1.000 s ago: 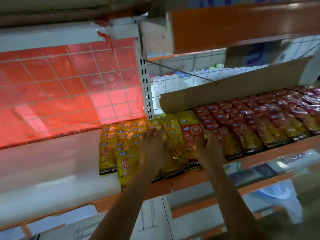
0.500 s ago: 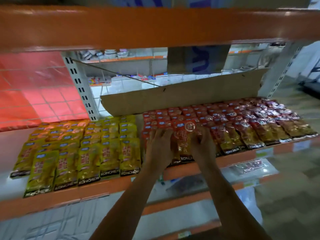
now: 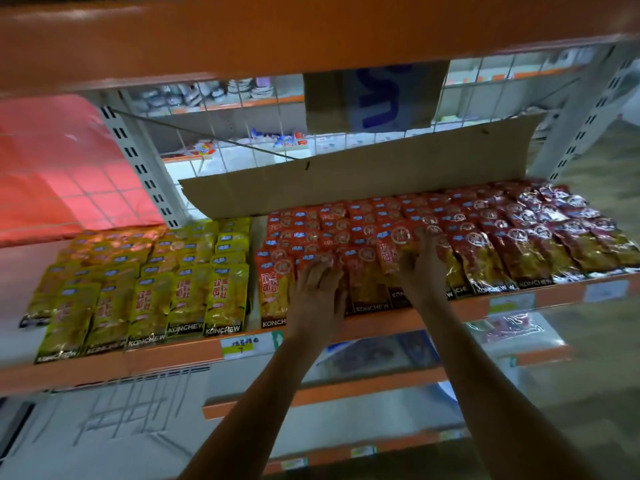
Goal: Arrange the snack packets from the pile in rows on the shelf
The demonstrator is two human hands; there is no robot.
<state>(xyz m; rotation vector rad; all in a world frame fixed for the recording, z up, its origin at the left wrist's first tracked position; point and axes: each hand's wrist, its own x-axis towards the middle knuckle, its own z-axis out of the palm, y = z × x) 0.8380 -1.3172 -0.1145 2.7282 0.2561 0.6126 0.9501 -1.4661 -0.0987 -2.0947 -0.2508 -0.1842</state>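
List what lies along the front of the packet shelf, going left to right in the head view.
Yellow Konchew packets → leftmost red Konchew packet → left hand → right hand → more red Konchew packets, running to the right edge.

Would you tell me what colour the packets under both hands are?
The packets are red; head view shows it.

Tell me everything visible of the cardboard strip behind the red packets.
The cardboard strip is a long brown panel with two small dark marks. It stands on edge at the back of the shelf, before the wire mesh, top edge rising rightward. Its lower edge runs along the rearmost red packets; its left end is behind the yellow packets. The left hand and right hand are clear of it.
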